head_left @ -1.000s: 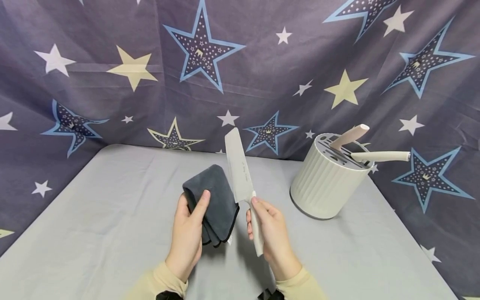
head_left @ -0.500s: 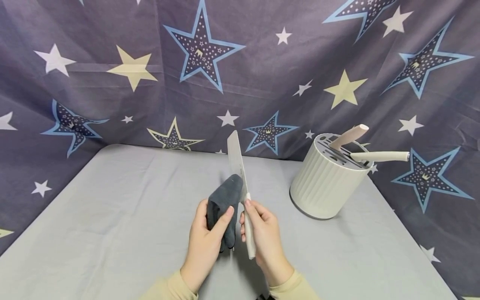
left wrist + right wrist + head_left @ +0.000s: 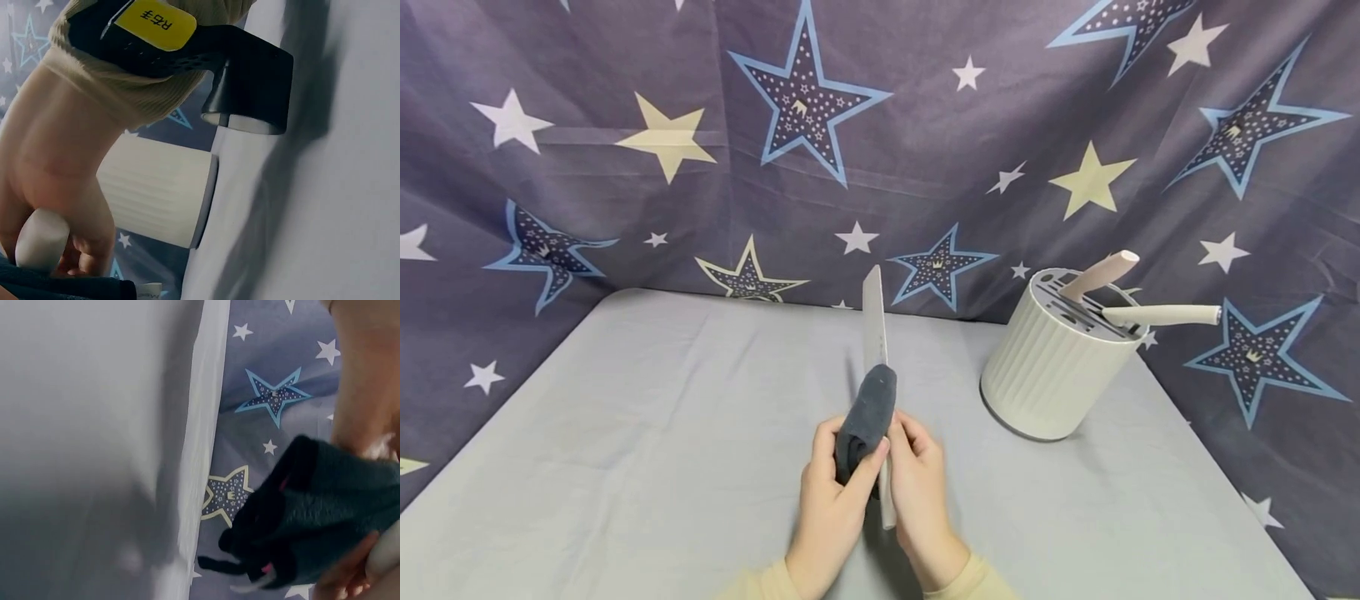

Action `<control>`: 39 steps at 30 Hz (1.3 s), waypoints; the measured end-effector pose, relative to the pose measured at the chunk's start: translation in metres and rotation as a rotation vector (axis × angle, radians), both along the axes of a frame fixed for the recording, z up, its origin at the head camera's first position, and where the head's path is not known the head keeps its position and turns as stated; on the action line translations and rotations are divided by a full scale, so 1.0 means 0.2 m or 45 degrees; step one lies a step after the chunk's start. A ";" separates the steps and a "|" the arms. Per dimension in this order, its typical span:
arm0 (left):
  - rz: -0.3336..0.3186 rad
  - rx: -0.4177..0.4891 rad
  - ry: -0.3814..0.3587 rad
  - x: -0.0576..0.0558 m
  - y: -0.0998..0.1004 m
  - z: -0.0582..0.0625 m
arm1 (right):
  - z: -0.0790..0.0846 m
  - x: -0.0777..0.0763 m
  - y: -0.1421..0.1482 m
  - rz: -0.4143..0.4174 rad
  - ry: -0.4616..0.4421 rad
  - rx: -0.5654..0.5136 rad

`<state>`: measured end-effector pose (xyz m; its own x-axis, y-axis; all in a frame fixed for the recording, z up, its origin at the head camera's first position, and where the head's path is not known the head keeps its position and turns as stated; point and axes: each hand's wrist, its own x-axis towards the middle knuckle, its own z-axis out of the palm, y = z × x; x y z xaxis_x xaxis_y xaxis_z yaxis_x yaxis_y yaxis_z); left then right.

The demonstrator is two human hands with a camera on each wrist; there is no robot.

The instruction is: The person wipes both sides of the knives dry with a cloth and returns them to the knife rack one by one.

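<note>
In the head view my right hand (image 3: 921, 492) grips the pale handle of a broad-bladed kitchen knife (image 3: 874, 321), its blade pointing up and away, seen nearly edge-on. My left hand (image 3: 835, 508) holds a folded dark grey cloth (image 3: 871, 408) against the lower blade, thumb on the near side. The cloth hides the blade's base. In the left wrist view the handle's rounded end (image 3: 42, 240) shows in the right hand, above the cloth's edge (image 3: 69, 286). Dark-edged folds of the cloth (image 3: 337, 494) hang loose in the right wrist view.
To the right stands a ribbed cream knife block (image 3: 1052, 375). A pinkish handle (image 3: 1101, 275) and a cream handle (image 3: 1165, 314) stick out of its slotted top. A pale sheet covers the table (image 3: 647, 433); a star-patterned curtain (image 3: 925, 167) hangs behind and at both sides.
My left hand has moved right with the cloth, bringing it from beside the knife onto the blade. The knife has turned from broadside to nearly edge-on. The block has stayed put.
</note>
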<state>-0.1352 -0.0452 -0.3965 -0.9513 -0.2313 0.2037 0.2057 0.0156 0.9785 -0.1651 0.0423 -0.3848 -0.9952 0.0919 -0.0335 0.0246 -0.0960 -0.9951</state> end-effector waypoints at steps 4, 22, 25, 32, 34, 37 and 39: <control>-0.014 -0.019 0.027 0.01 0.02 -0.01 | 0.00 0.01 -0.01 -0.087 0.026 0.014; -0.026 -0.123 0.188 0.05 0.06 -0.03 | 0.01 -0.02 0.02 -0.093 -0.010 -0.395; -0.034 -0.185 0.249 0.06 0.06 -0.03 | 0.02 -0.03 0.05 -0.061 -0.011 -0.429; -0.068 -0.347 0.435 0.07 0.07 -0.03 | 0.06 -0.05 0.11 -0.014 0.013 -0.479; -0.071 -0.422 0.515 0.07 0.08 -0.04 | 0.08 -0.06 0.13 0.001 0.009 -0.501; -0.053 -0.541 0.659 0.08 0.08 -0.05 | 0.11 -0.07 0.16 -0.004 -0.002 -0.503; -0.032 -0.597 0.735 0.08 0.09 -0.06 | 0.12 -0.08 0.18 -0.020 -0.018 -0.483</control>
<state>-0.1193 -0.0280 -0.4085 -0.6669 0.0235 0.7448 0.6910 0.3936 0.6063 -0.1802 0.0775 -0.3602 -0.9930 0.0857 -0.0818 0.0336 -0.4582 -0.8882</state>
